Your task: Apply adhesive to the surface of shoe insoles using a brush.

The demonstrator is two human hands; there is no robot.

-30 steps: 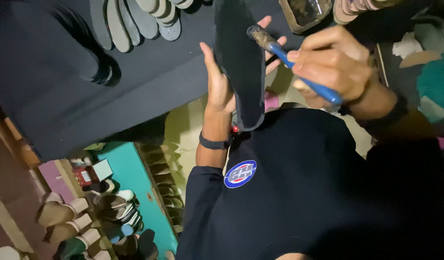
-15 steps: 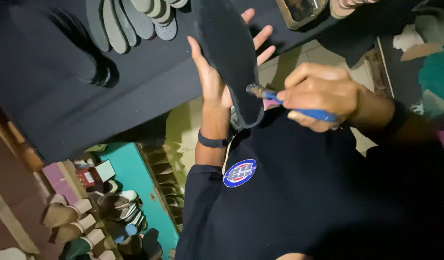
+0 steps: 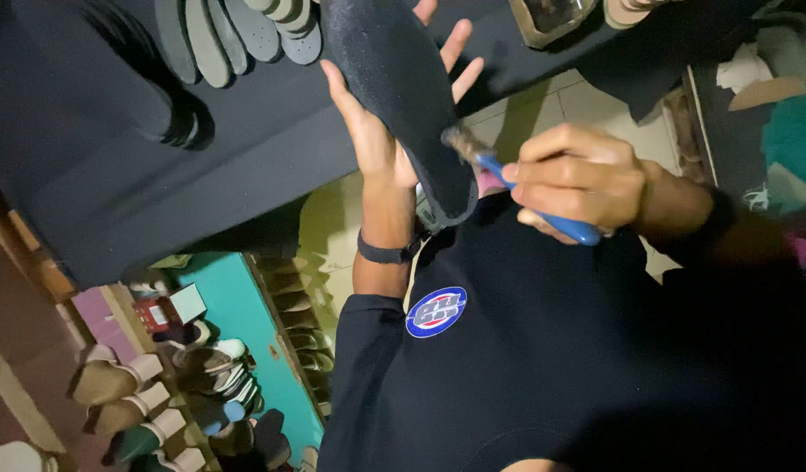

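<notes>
Sliding down from the middle of the sole, the brush tip [image 3: 462, 142] is now pressed near the lower, rounded end of the dark insole [image 3: 403, 96] — a stroke along its length appears to be under way. The brush's blue handle [image 3: 543, 205] is gripped in the closed fingers of the right hand [image 3: 578, 175]. The insole is held upright against the left hand [image 3: 381, 131], palm behind it and fingers spread open past its edge. Its surface looks matte and finely grained, felt-like, its outline long and tapering. Similar flat grey soles [image 3: 237, 35] are laid in an overlapping row on the black table [image 3: 114, 175] beyond — below, shoes [image 3: 114, 380] are lined up on a shelf.
</notes>
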